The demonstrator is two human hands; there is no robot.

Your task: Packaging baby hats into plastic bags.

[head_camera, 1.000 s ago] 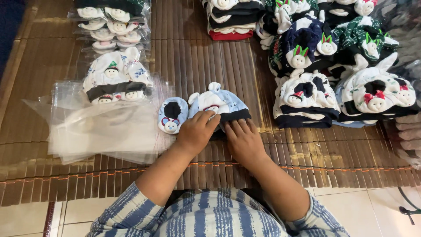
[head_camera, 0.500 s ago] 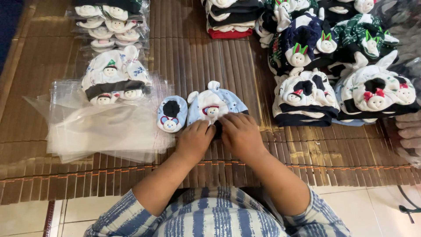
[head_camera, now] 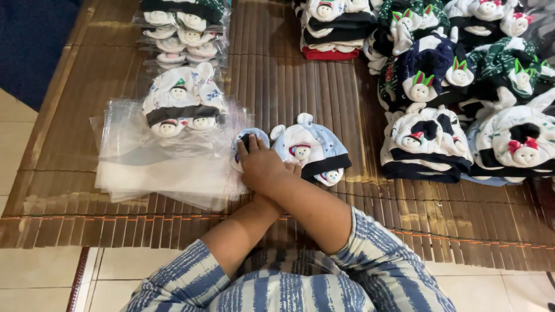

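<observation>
Far left I see a stack of clear plastic bags (head_camera: pixel 165 167) on the bamboo mat (head_camera: pixel 81 190), with a pile of white baby hats (head_camera: pixel 184 101) on top. Next, a small pale-blue piece (head_camera: pixel 247 141) lies just beside the bags; my right hand (head_camera: pixel 261 167), crossed over the left forearm, lies flat on it, fingers loose. Left hand hidden underneath: cannot tell its grip. Light-blue hat (head_camera: pixel 311 151) touches the wrist. Dark-banded hat stacks (head_camera: pixel 426 144) at right.
</observation>
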